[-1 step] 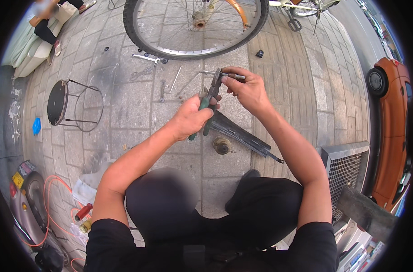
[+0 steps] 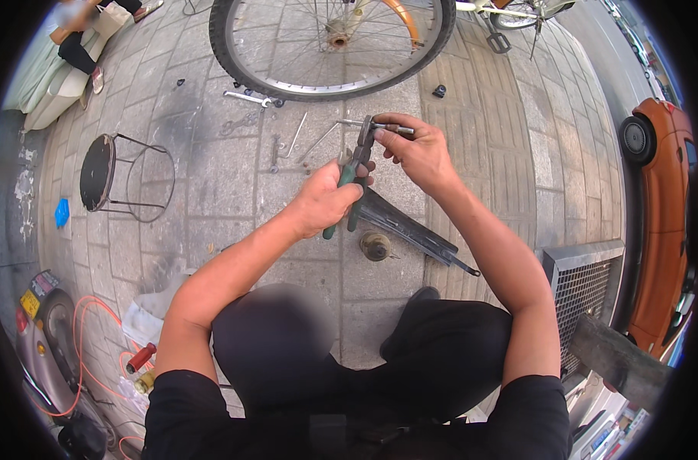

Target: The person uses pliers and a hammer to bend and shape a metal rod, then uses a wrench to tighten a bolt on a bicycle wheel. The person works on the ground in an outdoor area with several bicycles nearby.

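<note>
My left hand [image 2: 318, 203] is wrapped around green-handled pliers [image 2: 347, 180], which point away from me. Their jaws meet a thin metal rod [image 2: 404, 130], which looks like a wheel axle. My right hand [image 2: 424, 153] pinches that rod between thumb and fingers, its left end sticking out past the jaws. Whether the jaws are clamped tight is hard to tell. On the paving beneath my hands lies a long black mudguard-like part [image 2: 410, 226]. Beside it stands a small round brownish container [image 2: 376, 246].
Ahead is a bicycle wheel [image 2: 337, 93], with spanners [image 2: 245, 99] and thin rods [image 2: 297, 135] before it. A tipped stool [image 2: 97, 172] lies left. A red-handled tool [image 2: 142, 358] and orange hose [image 2: 77, 337] are lower left; a metal grate [image 2: 586, 253] is at right.
The pliers' handle ends have shifted slightly to the right, along with my left hand's grip. My right hand and the rod look unmoved.
</note>
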### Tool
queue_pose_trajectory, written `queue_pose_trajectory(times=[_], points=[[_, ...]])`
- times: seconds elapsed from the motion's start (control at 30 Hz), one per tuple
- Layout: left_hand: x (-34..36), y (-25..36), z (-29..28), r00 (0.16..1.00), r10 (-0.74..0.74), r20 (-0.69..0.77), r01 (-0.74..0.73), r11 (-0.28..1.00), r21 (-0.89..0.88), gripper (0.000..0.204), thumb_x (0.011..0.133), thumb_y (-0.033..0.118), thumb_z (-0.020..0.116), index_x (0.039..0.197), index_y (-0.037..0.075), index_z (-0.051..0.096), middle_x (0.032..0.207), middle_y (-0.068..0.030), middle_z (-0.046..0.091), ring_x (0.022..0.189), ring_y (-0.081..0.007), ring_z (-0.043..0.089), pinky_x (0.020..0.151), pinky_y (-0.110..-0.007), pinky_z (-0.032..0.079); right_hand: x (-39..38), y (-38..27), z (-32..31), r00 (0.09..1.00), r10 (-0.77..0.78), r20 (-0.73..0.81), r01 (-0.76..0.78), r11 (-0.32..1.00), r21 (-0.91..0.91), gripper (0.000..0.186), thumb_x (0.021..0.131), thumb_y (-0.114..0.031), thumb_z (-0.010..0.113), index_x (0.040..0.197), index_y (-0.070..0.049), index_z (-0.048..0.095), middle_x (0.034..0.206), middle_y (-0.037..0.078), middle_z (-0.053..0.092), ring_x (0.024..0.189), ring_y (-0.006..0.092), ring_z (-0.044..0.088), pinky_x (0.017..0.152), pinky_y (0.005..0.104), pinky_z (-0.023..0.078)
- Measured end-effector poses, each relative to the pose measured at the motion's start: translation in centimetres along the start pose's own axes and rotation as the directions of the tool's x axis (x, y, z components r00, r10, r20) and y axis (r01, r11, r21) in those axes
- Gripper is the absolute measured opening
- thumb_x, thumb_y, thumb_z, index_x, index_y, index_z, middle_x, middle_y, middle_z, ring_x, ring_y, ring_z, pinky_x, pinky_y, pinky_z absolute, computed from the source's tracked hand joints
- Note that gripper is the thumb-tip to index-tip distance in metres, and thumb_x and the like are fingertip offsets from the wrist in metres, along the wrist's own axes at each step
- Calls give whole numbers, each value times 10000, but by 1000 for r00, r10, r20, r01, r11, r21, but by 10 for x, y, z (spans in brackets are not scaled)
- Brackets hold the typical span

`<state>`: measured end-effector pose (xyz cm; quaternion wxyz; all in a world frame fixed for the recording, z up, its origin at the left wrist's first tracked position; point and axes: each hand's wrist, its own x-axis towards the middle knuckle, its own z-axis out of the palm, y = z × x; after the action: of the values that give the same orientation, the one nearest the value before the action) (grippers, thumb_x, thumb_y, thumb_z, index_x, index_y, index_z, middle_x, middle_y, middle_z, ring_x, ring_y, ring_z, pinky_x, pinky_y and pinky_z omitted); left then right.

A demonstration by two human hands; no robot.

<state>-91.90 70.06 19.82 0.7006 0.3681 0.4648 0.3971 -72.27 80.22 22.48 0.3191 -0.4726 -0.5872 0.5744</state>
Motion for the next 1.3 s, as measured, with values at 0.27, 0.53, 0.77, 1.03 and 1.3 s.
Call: queue_pose_trajectory(times=[0.27, 0.53, 0.77, 1.03, 1.3], points=[[3, -10, 5, 994, 58, -95, -52, 997, 61, 247, 984, 94, 614, 1202, 9, 531, 1162, -112, 696, 952, -183, 731, 752, -337, 575, 1, 5, 7, 1000, 15, 7, -15, 1000, -25, 317, 963, -140, 798, 1258, -32, 753, 956, 29, 742, 736, 93, 651, 644, 267, 537], [1, 5, 3, 980, -78, -181, 76, 997, -20, 253, 1003, 149, 712, 1180, 13, 593, 1013, -93, 710, 760, -179, 740, 623, -309, 538, 2, 32, 3, 998, 46, 43, -47, 999, 9, 448, 966, -123, 697, 1400, -16, 655, 1044, 91, 739, 797, 125, 696, 690, 294, 574], [5, 37, -4, 933, 239, -268, -302, 927, -223, 268, 1063, 274, 692, 1213, 60, 634, 1003, -67, 730, 880, -162, 738, 673, -285, 513, -39, 37, 40, 764, 143, 629, -119, 990, -81, 414, 993, -188, 704, 1349, 14, 638, 1192, 123, 722, 1079, 191, 712, 948, 360, 566], [-10, 47, -6, 885, 279, -374, -375, 901, -216, 263, 1036, 266, 719, 1181, 57, 651, 1025, -100, 735, 897, -216, 746, 790, -335, 500, -55, 11, 67, 644, 154, 749, -509, 817, 270, 454, 1005, -234, 697, 1375, 1, 577, 1246, 150, 702, 1096, 276, 737, 956, 420, 574], [-12, 46, -8, 885, 265, -383, -400, 853, -334, 246, 1005, 228, 744, 1173, 67, 664, 1034, -109, 732, 937, -241, 749, 836, -358, 533, -61, 11, 73, 821, 179, 542, -456, 777, 435, 440, 1060, -324, 735, 1307, -14, 545, 1079, 110, 676, 889, 245, 766, 761, 368, 614]])
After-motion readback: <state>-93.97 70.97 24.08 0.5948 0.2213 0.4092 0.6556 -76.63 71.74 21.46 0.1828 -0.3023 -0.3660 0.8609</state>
